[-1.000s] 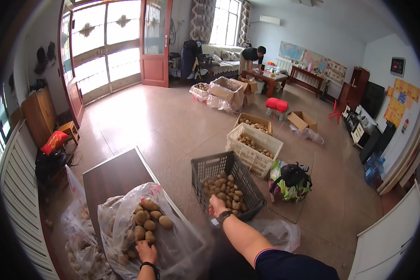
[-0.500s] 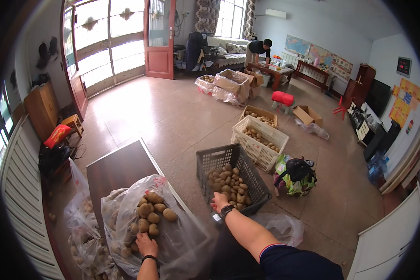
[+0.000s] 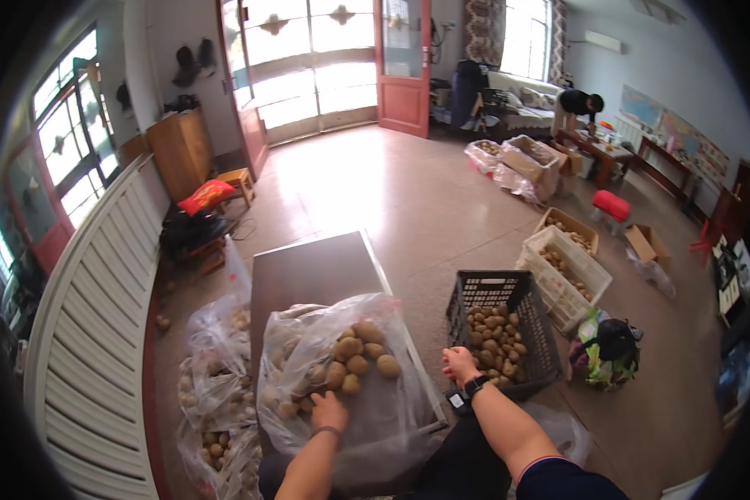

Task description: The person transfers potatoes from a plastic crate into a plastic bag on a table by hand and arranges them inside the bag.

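Note:
My left hand (image 3: 330,412) reaches over the near side of a clear plastic bag (image 3: 383,312), its fingers stretched towards the potatoes (image 3: 357,365) in the bag's opening. The bag lies on a brown-topped table (image 3: 308,262). My right hand (image 3: 458,367), with a watch on the wrist, hovers by the near left rim of a black plastic crate (image 3: 545,354). Its fingers are curled, and what they hold, if anything, is hidden. Many potatoes (image 3: 493,337) lie in the crate.
More bagged potatoes (image 3: 217,446) sit left of the table. Beyond the black crate stand a white crate (image 3: 593,293) and a carton (image 3: 592,237) of potatoes. A green patterned bag (image 3: 612,367) stands right. Another person (image 3: 577,107) bends over a far table.
The view has swung left, so the table and crates appear further right. My left hand has come in closer to the potatoes in the bag; my right hand stays by the black crate.

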`<state>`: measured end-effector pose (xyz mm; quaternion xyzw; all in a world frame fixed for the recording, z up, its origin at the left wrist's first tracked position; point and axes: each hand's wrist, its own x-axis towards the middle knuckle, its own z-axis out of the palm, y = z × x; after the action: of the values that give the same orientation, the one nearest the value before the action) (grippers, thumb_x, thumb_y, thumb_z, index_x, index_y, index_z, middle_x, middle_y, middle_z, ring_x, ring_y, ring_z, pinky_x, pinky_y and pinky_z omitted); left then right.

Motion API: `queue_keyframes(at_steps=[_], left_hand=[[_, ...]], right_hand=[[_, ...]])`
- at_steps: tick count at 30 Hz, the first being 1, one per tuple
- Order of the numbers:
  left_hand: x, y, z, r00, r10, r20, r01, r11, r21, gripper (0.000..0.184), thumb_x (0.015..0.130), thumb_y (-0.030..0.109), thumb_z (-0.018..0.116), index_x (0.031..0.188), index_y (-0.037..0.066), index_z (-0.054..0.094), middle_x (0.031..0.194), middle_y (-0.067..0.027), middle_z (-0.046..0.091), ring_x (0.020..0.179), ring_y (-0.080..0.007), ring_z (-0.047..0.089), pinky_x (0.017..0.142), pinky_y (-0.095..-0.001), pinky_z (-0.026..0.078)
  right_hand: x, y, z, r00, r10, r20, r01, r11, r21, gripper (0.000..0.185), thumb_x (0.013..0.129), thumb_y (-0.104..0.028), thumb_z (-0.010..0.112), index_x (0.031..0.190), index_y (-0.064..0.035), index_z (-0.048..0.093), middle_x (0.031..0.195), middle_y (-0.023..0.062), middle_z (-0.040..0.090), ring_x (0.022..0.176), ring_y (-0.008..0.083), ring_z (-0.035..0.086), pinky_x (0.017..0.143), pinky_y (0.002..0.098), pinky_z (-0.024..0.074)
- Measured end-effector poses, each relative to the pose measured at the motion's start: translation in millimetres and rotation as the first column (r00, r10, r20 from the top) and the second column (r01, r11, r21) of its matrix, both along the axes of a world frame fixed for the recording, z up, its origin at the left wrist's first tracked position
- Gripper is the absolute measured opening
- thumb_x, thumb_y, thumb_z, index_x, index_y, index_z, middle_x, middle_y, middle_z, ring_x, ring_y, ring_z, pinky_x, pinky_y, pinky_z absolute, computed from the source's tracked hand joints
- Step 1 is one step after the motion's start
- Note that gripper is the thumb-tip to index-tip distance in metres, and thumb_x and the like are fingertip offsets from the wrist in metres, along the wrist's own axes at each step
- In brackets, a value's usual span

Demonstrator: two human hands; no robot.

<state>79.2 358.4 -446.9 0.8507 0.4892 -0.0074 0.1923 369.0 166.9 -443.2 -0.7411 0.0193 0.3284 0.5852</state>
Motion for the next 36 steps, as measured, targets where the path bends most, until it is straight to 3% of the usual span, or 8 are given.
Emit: queue_keyframes(at_steps=[8, 17, 20, 22, 24, 28, 31, 36], left_hand=[[-2.4, -1.0, -9.7, 0.996, -0.023, -0.091, 0.015, 0.996, -0.093, 0.050, 0.076, 0.023, 0.071, 0.118, 0.009, 0.048, 0.124, -0.0184, 0.044, 0.104, -0.0407, 0.059, 0.090, -0.0469, 0.049], [14.6, 6.7, -25.0, 0.935, 0.057, 0.351, 0.049, 0.957, -0.284, 0.037, 0.076, 0.023, 0.061, 0.107, 0.003, 0.062, 0.113, -0.0200, 0.059, 0.101, -0.0400, 0.060, 0.090, -0.0424, 0.048], [23.1, 6.8, -54.2, 0.826, 0.268, 0.496, 0.066, 0.828, -0.557, 0.038, 0.082, 0.025, 0.061, 0.111, 0.000, 0.061, 0.106, -0.0206, 0.065, 0.096, -0.0363, 0.065, 0.084, -0.0408, 0.053], [27.4, -9.9, -3.8, 0.751, 0.497, 0.435, 0.109, 0.556, -0.824, 0.031, 0.090, 0.023, 0.057, 0.110, -0.001, 0.060, 0.102, -0.0189, 0.064, 0.089, -0.0300, 0.067, 0.075, -0.0381, 0.057], [29.9, -13.3, 5.0, 0.714, 0.532, 0.456, 0.191, 0.478, -0.857, 0.029, 0.092, 0.022, 0.054, 0.109, -0.001, 0.060, 0.099, -0.0169, 0.063, 0.085, -0.0278, 0.067, 0.072, -0.0367, 0.057], [27.0, -13.5, -0.7, 0.696, 0.481, 0.534, 0.513, 0.188, -0.838, 0.026, 0.092, 0.017, 0.051, 0.113, 0.001, 0.056, 0.100, -0.0107, 0.060, 0.084, -0.0219, 0.066, 0.073, -0.0334, 0.057], [26.9, -17.3, 13.7, 0.681, 0.491, 0.543, 0.634, -0.023, -0.773, 0.034, 0.096, 0.017, 0.050, 0.127, 0.004, 0.049, 0.118, -0.0072, 0.058, 0.107, -0.0194, 0.061, 0.087, -0.0355, 0.053], [24.8, -23.4, 28.2, 0.720, 0.510, 0.471, 0.533, 0.028, -0.846, 0.042, 0.095, 0.023, 0.056, 0.131, 0.006, 0.043, 0.117, -0.0101, 0.058, 0.098, -0.0218, 0.064, 0.085, -0.0382, 0.054]], right_hand=[[-18.7, 11.8, 8.7, 0.990, 0.135, 0.045, -0.132, 0.989, -0.067, 0.033, 0.091, -0.024, 0.058, 0.117, -0.0047, 0.052, 0.091, 0.0055, 0.059, 0.057, 0.0142, 0.054, 0.047, 0.0281, 0.0426], [-56.0, 28.8, 14.4, 0.883, 0.468, 0.019, -0.469, 0.883, 0.025, 0.036, 0.088, -0.023, 0.063, 0.116, -0.0021, 0.057, 0.098, 0.0081, 0.062, 0.067, 0.0155, 0.061, 0.052, 0.0274, 0.0482], [-71.1, 36.5, -13.3, 0.732, 0.628, 0.266, -0.665, 0.743, 0.077, 0.040, 0.087, -0.021, 0.067, 0.121, -0.0016, 0.056, 0.098, 0.0086, 0.062, 0.079, 0.0193, 0.064, 0.057, 0.0282, 0.0525], [-82.5, 39.5, -2.9, 0.654, 0.703, 0.278, -0.738, 0.674, 0.031, 0.047, 0.085, -0.019, 0.070, 0.125, -0.0020, 0.053, 0.105, 0.0116, 0.061, 0.090, 0.0214, 0.064, 0.069, 0.0305, 0.0550], [-98.5, 39.5, -0.6, 0.312, 0.715, 0.626, -0.846, 0.509, -0.159, 0.051, 0.083, -0.019, 0.072, 0.128, -0.0040, 0.052, 0.115, 0.0140, 0.058, 0.092, 0.0221, 0.063, 0.078, 0.0329, 0.0537], [-121.8, 40.4, 29.1, 0.187, 0.637, 0.748, -0.888, 0.435, -0.148, 0.062, 0.078, -0.017, 0.072, 0.134, -0.0105, 0.048, 0.125, 0.0156, 0.054, 0.113, 0.0317, 0.055, 0.095, 0.0384, 0.0458], [-123.1, 43.0, 33.7, 0.203, 0.680, 0.704, -0.851, 0.479, -0.217, 0.057, 0.079, -0.019, 0.071, 0.132, -0.0147, 0.050, 0.123, 0.0159, 0.056, 0.115, 0.0328, 0.054, 0.097, 0.0395, 0.0445], [-112.9, 43.4, 11.6, 0.327, 0.675, 0.661, -0.805, 0.566, -0.180, 0.048, 0.084, -0.017, 0.066, 0.128, -0.0063, 0.050, 0.113, 0.0139, 0.060, 0.107, 0.0283, 0.059, 0.093, 0.0355, 0.0468]])
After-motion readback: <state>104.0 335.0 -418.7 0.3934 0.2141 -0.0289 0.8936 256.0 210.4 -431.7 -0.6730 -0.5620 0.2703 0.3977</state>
